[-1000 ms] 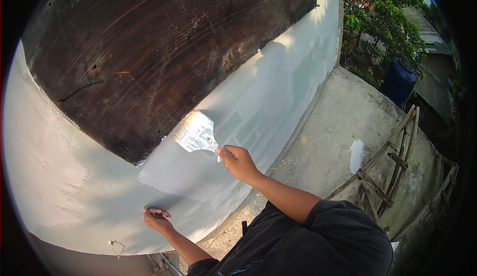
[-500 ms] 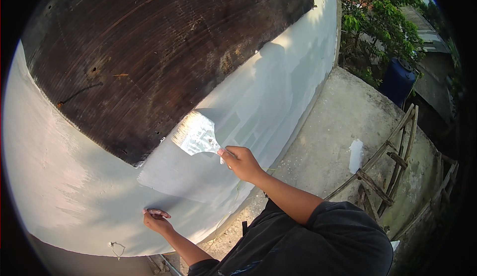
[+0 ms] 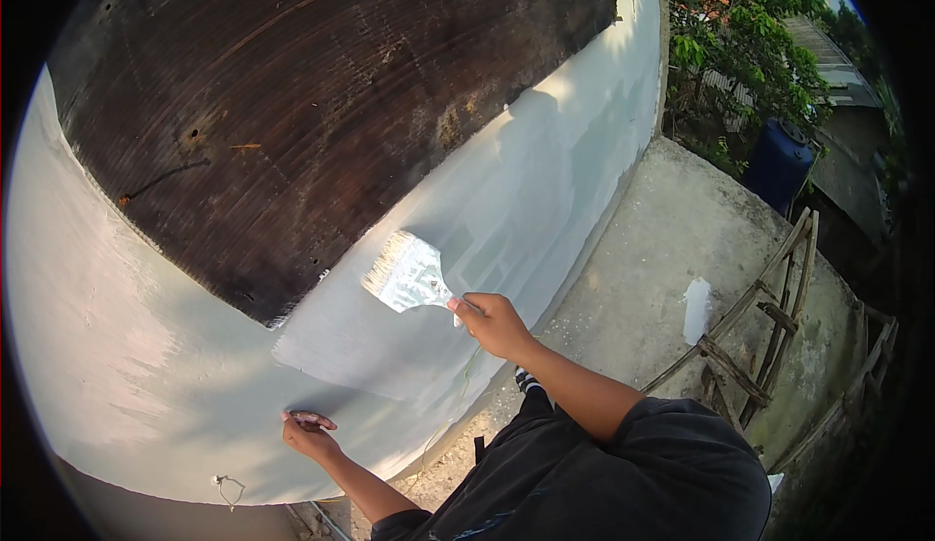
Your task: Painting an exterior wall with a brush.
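Against the pale wall (image 3: 545,190), right hand (image 3: 495,325) grips the paintbrush (image 3: 407,276); left hand (image 3: 310,434) presses flat, fingers loose. Keep bristles flat, strokes overlapping.

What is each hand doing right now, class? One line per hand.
Left hand: holds nothing, fingers pressed against the white wall.
Right hand: closed around the handle of a wide paintbrush.
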A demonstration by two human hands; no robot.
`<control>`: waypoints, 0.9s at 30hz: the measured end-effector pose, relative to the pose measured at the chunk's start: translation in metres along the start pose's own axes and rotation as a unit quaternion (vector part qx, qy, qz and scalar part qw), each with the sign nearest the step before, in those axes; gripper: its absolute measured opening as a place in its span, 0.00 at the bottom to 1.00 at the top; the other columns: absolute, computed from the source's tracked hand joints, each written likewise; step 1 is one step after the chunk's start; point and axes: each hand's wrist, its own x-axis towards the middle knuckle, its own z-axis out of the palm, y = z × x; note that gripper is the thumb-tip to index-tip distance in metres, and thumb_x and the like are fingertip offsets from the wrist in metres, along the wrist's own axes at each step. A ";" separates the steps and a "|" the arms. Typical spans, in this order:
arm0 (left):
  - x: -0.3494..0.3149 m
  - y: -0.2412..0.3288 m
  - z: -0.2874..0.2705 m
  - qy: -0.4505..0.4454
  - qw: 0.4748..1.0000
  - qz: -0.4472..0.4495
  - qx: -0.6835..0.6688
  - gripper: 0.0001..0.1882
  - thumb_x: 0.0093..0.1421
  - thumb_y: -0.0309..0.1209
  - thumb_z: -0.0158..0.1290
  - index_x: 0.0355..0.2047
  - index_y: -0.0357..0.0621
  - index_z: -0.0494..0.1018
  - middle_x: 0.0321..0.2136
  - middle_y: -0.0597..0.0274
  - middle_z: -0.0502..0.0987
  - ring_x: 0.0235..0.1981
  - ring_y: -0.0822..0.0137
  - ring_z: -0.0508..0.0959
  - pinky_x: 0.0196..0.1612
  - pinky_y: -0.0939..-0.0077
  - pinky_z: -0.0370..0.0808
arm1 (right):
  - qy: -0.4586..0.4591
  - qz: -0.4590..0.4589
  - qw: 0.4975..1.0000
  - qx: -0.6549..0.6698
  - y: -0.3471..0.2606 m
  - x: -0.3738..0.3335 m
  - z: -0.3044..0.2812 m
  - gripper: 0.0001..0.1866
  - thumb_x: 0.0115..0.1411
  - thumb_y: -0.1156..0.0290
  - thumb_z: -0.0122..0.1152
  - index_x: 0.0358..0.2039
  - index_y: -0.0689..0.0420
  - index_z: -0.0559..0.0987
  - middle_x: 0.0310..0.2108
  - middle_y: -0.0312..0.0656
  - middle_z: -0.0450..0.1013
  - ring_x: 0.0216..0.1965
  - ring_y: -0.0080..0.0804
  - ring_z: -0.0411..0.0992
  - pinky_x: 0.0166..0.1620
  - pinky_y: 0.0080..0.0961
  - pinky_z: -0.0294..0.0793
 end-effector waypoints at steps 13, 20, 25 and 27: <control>0.000 -0.001 0.000 -0.004 1.000 -0.002 -0.001 0.27 0.65 0.41 0.38 0.10 0.42 0.61 0.08 0.63 0.62 0.03 0.68 0.63 0.04 0.78 0.59 | -0.001 0.067 0.998 0.010 0.027 0.004 -0.004 0.25 0.61 0.50 0.49 0.22 0.61 0.75 0.12 0.36 0.61 0.18 0.25 0.60 0.26 0.25 0.62; 0.000 0.002 0.003 -0.003 1.000 0.000 0.007 0.27 0.65 0.41 0.38 0.10 0.42 0.61 0.08 0.62 0.62 0.03 0.67 0.62 0.04 0.77 0.59 | 0.045 0.022 0.997 0.060 0.004 0.020 -0.030 0.21 0.62 0.57 0.49 0.19 0.60 0.72 0.11 0.28 0.56 0.14 0.15 0.53 0.19 0.19 0.53; 0.000 0.001 0.002 0.001 1.000 -0.003 0.004 0.27 0.65 0.42 0.39 0.10 0.42 0.61 0.08 0.62 0.62 0.03 0.67 0.62 0.04 0.77 0.59 | 0.052 0.018 0.990 0.130 0.004 0.038 -0.029 0.20 0.63 0.60 0.49 0.17 0.59 0.71 0.12 0.27 0.55 0.15 0.14 0.52 0.19 0.18 0.51; 0.000 0.001 0.002 0.004 1.000 -0.003 0.010 0.27 0.65 0.42 0.39 0.10 0.42 0.60 0.08 0.62 0.62 0.03 0.67 0.62 0.04 0.77 0.59 | 0.039 0.044 0.988 0.146 0.021 0.038 -0.021 0.20 0.63 0.60 0.50 0.18 0.59 0.71 0.12 0.27 0.55 0.15 0.14 0.52 0.19 0.18 0.51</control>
